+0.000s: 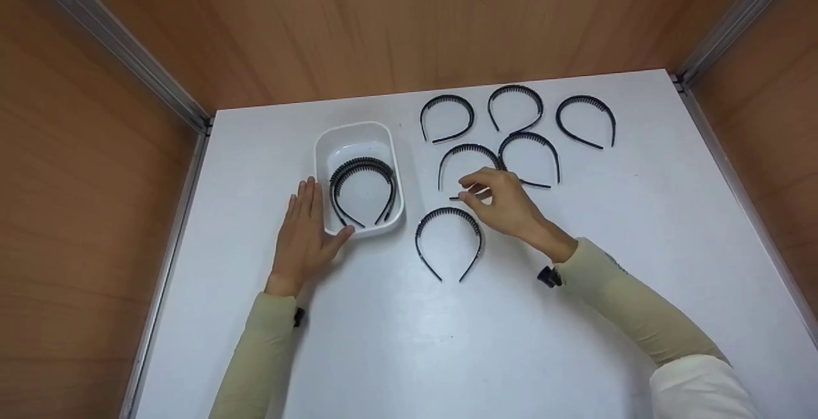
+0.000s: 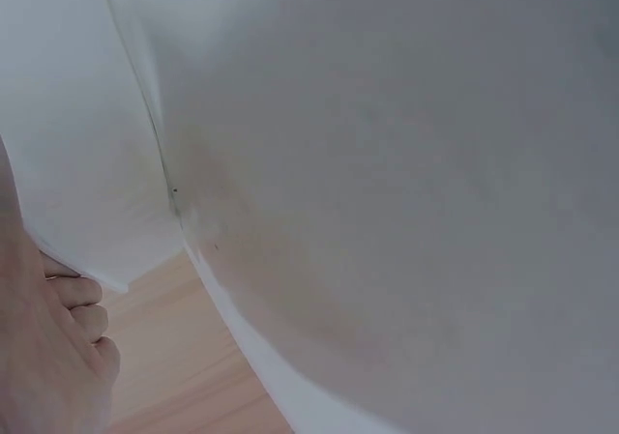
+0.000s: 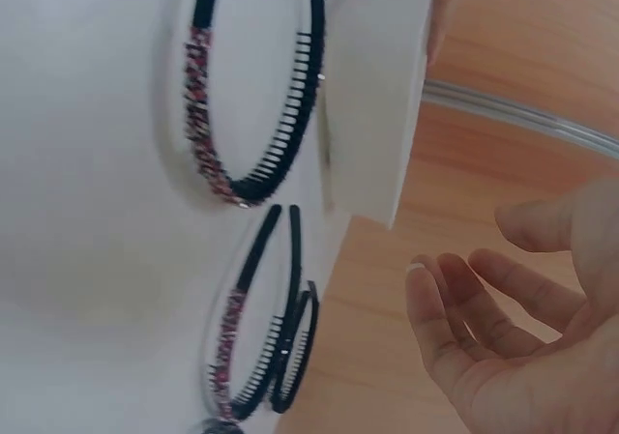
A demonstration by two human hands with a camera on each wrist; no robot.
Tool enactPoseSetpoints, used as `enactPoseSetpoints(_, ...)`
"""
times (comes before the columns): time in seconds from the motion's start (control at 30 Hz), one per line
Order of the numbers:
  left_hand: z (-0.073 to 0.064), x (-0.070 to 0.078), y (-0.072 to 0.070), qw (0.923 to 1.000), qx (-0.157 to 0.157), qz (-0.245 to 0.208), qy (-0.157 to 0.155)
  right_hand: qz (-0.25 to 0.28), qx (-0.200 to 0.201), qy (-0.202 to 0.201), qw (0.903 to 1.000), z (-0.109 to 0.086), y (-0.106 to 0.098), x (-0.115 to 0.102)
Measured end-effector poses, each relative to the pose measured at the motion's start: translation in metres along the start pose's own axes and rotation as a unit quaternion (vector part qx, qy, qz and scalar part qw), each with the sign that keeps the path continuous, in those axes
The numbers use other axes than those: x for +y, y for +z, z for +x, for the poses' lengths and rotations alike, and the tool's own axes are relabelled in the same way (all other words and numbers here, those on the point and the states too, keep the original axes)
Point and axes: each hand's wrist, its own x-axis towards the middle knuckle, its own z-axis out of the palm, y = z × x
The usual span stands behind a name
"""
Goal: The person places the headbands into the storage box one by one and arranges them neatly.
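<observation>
A white plastic tub (image 1: pixel 324 151) stands left of centre in the head view, with black toothed headbands (image 1: pixel 364 162) stacked inside. My left hand (image 1: pixel 300 240) lies along its left side with straight fingers, the thumb at the near rim. Over the tip of a headband (image 1: pixel 471 147) on the table hovers my right hand (image 1: pixel 505 205), fingers loosely bent. In the right wrist view, a gap shows between thumb and fingers (image 3: pixel 455 308), and nothing is held. Nearer to me is another headband (image 1: pixel 448 210), and in the right wrist view one headband (image 3: pixel 198 96) shows a reddish speckled band.
More headbands lie at the back of the white table (image 1: pixel 409 355): one at back left (image 1: pixel 447 98), another at back middle (image 1: pixel 515 88), a third at back right (image 1: pixel 585 98), and one below them (image 1: pixel 529 136). Wood-grain panels (image 1: pixel 409 23) with metal edging surround the table.
</observation>
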Motion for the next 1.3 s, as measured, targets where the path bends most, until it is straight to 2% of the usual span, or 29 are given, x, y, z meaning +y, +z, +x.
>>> enactPoseSetpoints(0.13, -0.002, -0.001, -0.002, 1.0000, 0.004, 0.000, -0.005, 0.006, -0.010, 0.018, 0.9998, -0.007, 0.008, 0.009)
enactPoseSetpoints(0.3, 0.001, -0.001, -0.003, 1.0000, -0.007, -0.001, -0.006, 0.010, -0.014, 0.034, 0.9993, -0.014, 0.013, 0.018)
enactPoseSetpoints(0.63, 0.003, 0.000, -0.003, 0.9999, -0.011, -0.005, -0.009, 0.010, -0.012, 0.034, 0.9993, -0.024, 0.015, 0.033)
enactPoseSetpoints(0.83, 0.002, 0.001, -0.002, 0.9999, -0.011, -0.002, -0.009, 0.002, -0.020, 0.050, 0.9985, -0.029, 0.018, 0.041)
enactPoseSetpoints(1.3, -0.002, 0.002, -0.001, 0.9999, -0.009, 0.000, -0.007, -0.023, -0.034, 0.086, 0.9954, -0.041, 0.026, 0.047)
